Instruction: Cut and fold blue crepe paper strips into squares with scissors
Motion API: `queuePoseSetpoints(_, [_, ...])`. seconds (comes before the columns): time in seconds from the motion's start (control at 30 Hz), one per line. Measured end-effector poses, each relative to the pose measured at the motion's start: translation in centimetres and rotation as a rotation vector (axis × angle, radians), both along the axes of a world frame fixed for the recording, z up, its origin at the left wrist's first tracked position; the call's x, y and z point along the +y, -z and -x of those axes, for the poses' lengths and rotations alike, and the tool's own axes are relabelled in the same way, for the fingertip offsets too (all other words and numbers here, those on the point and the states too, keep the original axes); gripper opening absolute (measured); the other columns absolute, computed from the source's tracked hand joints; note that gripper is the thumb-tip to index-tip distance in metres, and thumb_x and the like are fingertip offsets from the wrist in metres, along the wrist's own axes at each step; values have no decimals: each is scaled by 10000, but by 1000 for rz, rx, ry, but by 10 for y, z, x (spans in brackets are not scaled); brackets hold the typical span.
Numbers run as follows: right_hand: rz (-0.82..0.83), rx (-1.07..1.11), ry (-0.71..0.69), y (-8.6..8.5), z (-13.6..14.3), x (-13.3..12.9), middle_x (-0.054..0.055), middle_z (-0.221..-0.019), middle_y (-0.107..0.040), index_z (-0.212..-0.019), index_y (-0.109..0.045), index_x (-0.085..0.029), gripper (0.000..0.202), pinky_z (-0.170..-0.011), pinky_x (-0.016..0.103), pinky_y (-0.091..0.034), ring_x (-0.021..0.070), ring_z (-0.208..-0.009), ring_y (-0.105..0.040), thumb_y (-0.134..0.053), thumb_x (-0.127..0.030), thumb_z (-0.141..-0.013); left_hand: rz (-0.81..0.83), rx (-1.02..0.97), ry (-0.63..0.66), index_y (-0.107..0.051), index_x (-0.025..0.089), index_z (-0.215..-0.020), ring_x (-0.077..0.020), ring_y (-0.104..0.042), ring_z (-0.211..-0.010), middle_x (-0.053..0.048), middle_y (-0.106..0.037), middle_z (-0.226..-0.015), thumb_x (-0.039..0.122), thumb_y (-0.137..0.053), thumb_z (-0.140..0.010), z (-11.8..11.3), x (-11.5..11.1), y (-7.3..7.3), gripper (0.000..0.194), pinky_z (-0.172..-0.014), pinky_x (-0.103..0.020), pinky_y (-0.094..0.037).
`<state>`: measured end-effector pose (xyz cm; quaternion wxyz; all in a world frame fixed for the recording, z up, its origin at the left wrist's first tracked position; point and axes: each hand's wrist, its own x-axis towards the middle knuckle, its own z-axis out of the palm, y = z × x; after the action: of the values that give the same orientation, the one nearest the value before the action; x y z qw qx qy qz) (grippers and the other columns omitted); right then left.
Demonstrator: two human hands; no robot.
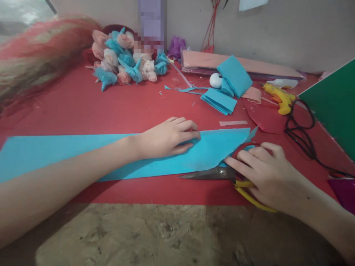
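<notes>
Head view: left hand (166, 138) lies flat w/ fingers together, pinning the blue crepe strip (69, 149) to the red bench (83, 107); right hand (266, 173) has fingers curled onto yellow-handled scissors (219, 173), blades shut, lying at the strip's near edge. Strip's right end looks already cut on a curve, most of its length uncut; paper flowers (124, 55) and folded blue pieces (224, 88) piled at the back.

Under the left hand (169, 138): matt blue crepe paper (83, 151). By the right hand (266, 173): dull metal scissors (210, 173), glossy yellow plastic handles.
</notes>
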<state>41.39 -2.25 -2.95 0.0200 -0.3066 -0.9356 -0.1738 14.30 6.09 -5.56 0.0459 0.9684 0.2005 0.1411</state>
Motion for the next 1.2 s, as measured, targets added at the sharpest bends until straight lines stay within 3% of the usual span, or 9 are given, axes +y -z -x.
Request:
queuePoseSetpoints(0.23, [-28,34,-35,2,7,6,52,-728,-589,-963,-623,-170,322,-814,387,-286,222,-744,-435,-364,-67,-801,-8,-3,-5,-555,132,-1170,-227,-534,-950,-133,-577,-1144,248,-400,-933,-1,-1,-1,305,-819,-349,-404])
queuePoseSetpoints(0.47, [-73,-11,-148,-7,3,2,37,-629,-562,-939,-608,-150,240,-735,357,-290,203,-655,-382,-396,-81,-850,-22,14,-14,-546,147,-1176,-222,-529,-962,-126,-571,-1162,252,-393,-937,-1,0,0,303,-825,-344,-399])
queuePoseSetpoints(0.7, [-24,27,-27,-4,3,-5,85,-812,-643,-1038,-588,-138,308,-791,432,-297,243,-743,-469,-415,-209,-794,-15,17,-15,-550,137,-1182,-228,-530,-955,-132,-568,-1162,253,-406,-933,-1,-1,0,310,-832,-355,-400])
queuePoseSetpoints(1.03, [-12,-17,-7,-3,23,-4,71,-807,-628,-1031,-609,-156,354,-805,428,-305,248,-739,-470,-441,-157,-719,-30,13,-17,-549,153,-1180,-224,-537,-946,-128,-575,-1158,263,-404,-931,-2,0,2,309,-808,-346,-393])
queuePoseSetpoints(1.2, [-13,-5,-36,-1,28,-1,68,-791,-612,-1000,-630,-165,325,-819,419,-307,247,-760,-463,-433,-140,-743,-38,5,-14,-558,145,-1176,-229,-538,-933,-128,-575,-1157,259,-413,-928,-2,0,2,309,-802,-353,-392])
